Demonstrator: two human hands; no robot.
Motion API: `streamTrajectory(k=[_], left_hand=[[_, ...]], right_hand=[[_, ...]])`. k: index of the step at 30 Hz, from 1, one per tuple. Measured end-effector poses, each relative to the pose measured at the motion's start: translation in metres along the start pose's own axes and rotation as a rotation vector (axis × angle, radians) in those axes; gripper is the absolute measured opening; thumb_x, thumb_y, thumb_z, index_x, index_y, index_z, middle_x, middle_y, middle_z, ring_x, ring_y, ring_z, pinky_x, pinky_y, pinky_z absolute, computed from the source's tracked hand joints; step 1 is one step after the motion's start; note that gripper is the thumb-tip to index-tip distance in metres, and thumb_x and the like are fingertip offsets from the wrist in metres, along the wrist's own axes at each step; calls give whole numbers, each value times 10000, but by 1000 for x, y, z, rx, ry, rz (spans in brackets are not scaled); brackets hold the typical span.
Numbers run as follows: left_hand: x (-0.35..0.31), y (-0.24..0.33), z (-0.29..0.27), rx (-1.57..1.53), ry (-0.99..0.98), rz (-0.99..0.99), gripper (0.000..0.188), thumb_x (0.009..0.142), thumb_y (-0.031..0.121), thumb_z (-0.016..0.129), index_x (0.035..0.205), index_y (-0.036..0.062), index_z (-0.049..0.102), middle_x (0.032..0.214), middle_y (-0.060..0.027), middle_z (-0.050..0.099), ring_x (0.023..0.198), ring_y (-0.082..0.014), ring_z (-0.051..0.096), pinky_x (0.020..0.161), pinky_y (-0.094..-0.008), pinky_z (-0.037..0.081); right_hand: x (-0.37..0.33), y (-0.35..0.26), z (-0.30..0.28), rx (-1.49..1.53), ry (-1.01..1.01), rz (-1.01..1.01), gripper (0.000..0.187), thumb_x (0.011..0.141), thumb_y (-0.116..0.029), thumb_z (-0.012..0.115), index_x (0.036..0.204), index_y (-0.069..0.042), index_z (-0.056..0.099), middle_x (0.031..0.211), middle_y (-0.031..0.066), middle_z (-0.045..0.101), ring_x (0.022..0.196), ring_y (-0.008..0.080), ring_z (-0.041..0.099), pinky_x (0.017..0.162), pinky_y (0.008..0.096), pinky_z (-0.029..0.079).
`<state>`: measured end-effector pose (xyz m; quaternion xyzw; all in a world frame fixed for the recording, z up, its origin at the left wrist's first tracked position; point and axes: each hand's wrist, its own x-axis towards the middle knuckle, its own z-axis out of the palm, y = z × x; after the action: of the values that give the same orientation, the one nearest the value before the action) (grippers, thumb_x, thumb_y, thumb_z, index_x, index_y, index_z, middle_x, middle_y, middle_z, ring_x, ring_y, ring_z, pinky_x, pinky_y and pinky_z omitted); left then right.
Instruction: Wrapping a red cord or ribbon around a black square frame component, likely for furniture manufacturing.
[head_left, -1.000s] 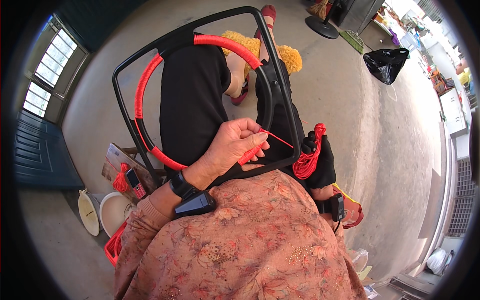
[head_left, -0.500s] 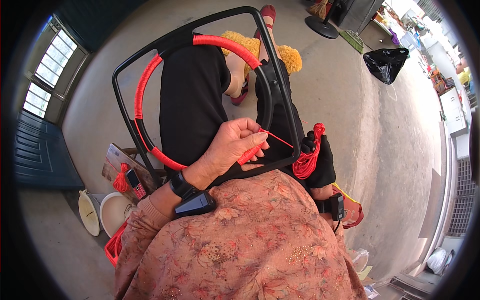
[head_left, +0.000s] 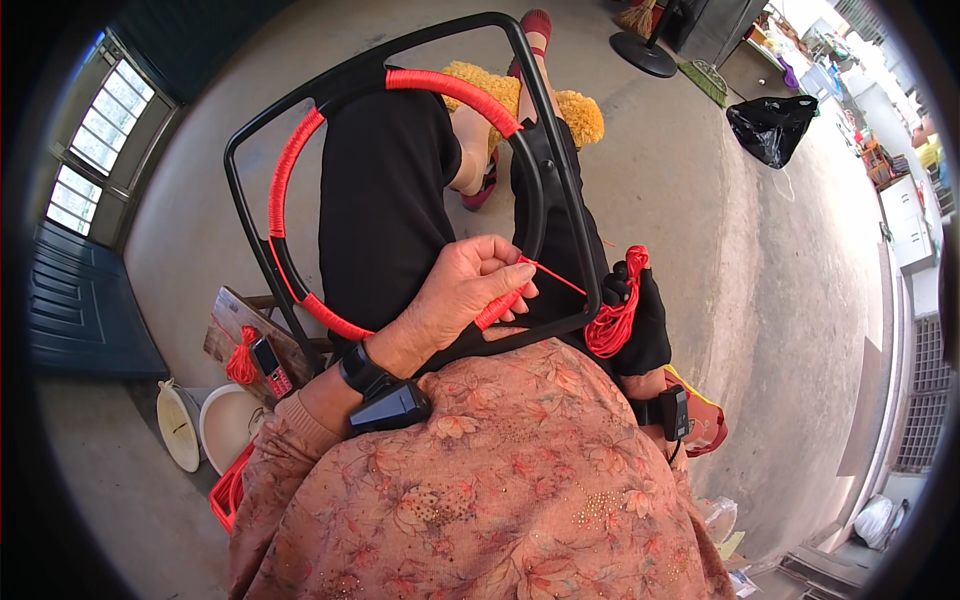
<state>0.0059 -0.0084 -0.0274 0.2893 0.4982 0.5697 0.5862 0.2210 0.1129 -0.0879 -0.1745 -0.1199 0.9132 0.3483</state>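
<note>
Here, red cord (head_left: pixel 612 325) between both hands (head_left: pixel 470 290).

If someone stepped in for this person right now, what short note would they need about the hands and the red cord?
Left hand: bare, pinching the red cord against the wrapped ring at its lower right.
Right hand: in a black glove, holding the loose red cord bundle; the cord runs taut between the hands.
The ring sits inside the black frame resting on the lap.
Done: red wrapping covers the ring's top, left and bottom.
Left: the right side, apparently bare where it shows along the frame.
</note>
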Motion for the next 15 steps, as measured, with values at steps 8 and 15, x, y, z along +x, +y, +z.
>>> streamTrajectory(k=[8, 15], left_hand=[[1, 0, -1, -8, -1, -1, 160, 929, 161, 625, 942, 14, 563, 822, -101, 667, 658, -94, 645, 580, -207, 539], [0, 0, -1, -5, -2, -2, 156, 930, 155, 622, 949, 11, 565, 819, -97, 666, 654, -91, 643, 577, -204, 538]], right_hand=[[-2, 0, 4, -41, 12, 2, 252, 981, -304, 515, 1023, -55, 520, 744, -6, 451, 694, 123, 467, 644, 246, 425], [-1, 0, 2, -27, 6, 12, 254, 979, -308, 520, 1017, -57, 520, 741, -6, 453, 691, 124, 468, 644, 246, 426]])
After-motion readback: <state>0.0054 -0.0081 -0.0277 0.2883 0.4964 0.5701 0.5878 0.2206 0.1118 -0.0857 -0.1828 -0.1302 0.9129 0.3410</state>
